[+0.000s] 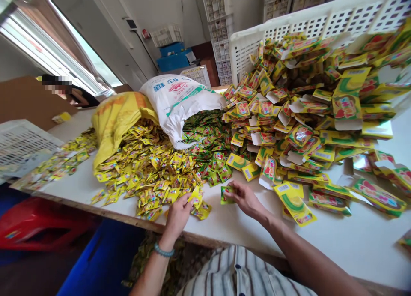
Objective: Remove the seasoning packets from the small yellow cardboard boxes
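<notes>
My left hand (179, 212) pinches a small yellow packet (196, 197) at the front of the heap of yellow packets (154, 159). In my right hand (245, 197) a green packet (225, 195) is held between thumb and fingers, just above the white tabletop. Behind it lies a heap of green packets (210, 142), spilling from a white woven sack (183, 99). A yellow sack (123, 116) lies on its side behind the yellow packets. To the right of my right hand, small printed cartons (295, 133) are piled up, several with open end flaps.
A white plastic crate (244, 52) stands tipped behind the cartons. At the left are another white crate (28, 137), a red stool (41, 223) and a blue bin (99, 257) below the table edge. A person (83, 97) is at the far left end.
</notes>
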A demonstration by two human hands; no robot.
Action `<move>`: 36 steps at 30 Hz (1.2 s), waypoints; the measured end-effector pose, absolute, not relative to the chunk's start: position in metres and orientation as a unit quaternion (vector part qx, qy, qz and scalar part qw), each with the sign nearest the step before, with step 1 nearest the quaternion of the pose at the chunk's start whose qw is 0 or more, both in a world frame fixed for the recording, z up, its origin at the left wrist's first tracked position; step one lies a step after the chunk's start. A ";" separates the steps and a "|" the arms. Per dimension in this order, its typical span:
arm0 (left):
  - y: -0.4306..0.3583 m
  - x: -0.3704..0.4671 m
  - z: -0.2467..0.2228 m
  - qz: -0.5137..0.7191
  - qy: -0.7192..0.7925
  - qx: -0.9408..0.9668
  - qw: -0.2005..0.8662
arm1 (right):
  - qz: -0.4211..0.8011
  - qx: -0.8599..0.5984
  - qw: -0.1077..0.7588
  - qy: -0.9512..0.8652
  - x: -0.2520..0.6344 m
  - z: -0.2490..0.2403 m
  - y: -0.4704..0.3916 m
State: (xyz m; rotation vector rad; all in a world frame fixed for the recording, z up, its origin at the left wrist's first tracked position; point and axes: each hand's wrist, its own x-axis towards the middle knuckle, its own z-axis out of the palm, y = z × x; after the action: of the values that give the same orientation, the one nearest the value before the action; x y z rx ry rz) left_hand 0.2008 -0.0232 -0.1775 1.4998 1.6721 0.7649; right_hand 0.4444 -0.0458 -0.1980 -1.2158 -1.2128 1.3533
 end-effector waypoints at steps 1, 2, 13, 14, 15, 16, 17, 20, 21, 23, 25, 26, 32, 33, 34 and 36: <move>-0.023 0.208 -0.174 0.305 0.632 0.559 0.442 | 0.599 -0.453 0.473 -0.460 0.442 -0.194 -0.047; -0.023 0.216 -0.171 0.300 0.601 0.538 0.509 | 0.639 -0.417 0.480 -0.432 0.441 -0.190 -0.047; -0.014 0.283 -0.151 0.267 0.450 0.552 0.649 | 0.603 -0.465 0.484 -0.431 0.449 -0.186 -0.044; -0.012 0.288 -0.150 0.276 0.456 0.548 0.644 | 0.618 -0.444 0.488 -0.427 0.450 -0.182 -0.044; -0.009 0.294 -0.149 0.292 0.464 0.538 0.641 | 0.619 -0.432 0.499 -0.426 0.453 -0.179 -0.042; -0.005 0.300 -0.148 0.312 0.471 0.522 0.639 | 0.597 -0.439 0.519 -0.427 0.457 -0.176 -0.041; -0.002 0.306 -0.147 0.331 0.478 0.504 0.638 | 0.550 -0.467 0.545 -0.427 0.462 -0.173 -0.039; 0.005 0.324 -0.146 0.346 0.504 0.488 0.623 | 0.322 -0.627 0.593 -0.389 0.490 -0.170 -0.033; 0.006 0.330 -0.147 0.335 0.514 0.492 0.618 | 0.247 -0.678 0.587 -0.367 0.502 -0.171 -0.030; 0.007 0.338 -0.152 0.308 0.531 0.494 0.616 | 0.149 -0.753 0.549 -0.331 0.525 -0.174 -0.026; 0.005 0.343 -0.158 0.287 0.544 0.483 0.624 | 0.127 -0.789 0.503 -0.331 0.539 -0.178 -0.022; 0.003 0.344 -0.162 0.280 0.548 0.474 0.630 | 0.136 -0.791 0.487 -0.346 0.542 -0.180 -0.022; -0.010 0.329 -0.170 0.278 0.538 0.417 0.678 | 0.406 -0.638 0.506 -0.416 0.502 -0.189 -0.025; -0.013 0.324 -0.171 0.287 0.537 0.410 0.679 | 0.474 -0.589 0.508 -0.412 0.494 -0.190 -0.026; -0.016 0.319 -0.172 0.299 0.538 0.405 0.676 | 0.525 -0.546 0.511 -0.407 0.487 -0.190 -0.027; -0.024 0.307 -0.177 0.329 0.550 0.395 0.658 | 0.566 -0.498 0.525 -0.395 0.479 -0.192 -0.028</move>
State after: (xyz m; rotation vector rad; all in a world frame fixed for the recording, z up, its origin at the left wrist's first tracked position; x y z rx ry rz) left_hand 0.3066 -0.0238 -0.1771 0.8934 1.2459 0.7455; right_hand 0.4792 -0.0280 -0.1924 -1.1913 -0.9446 1.3544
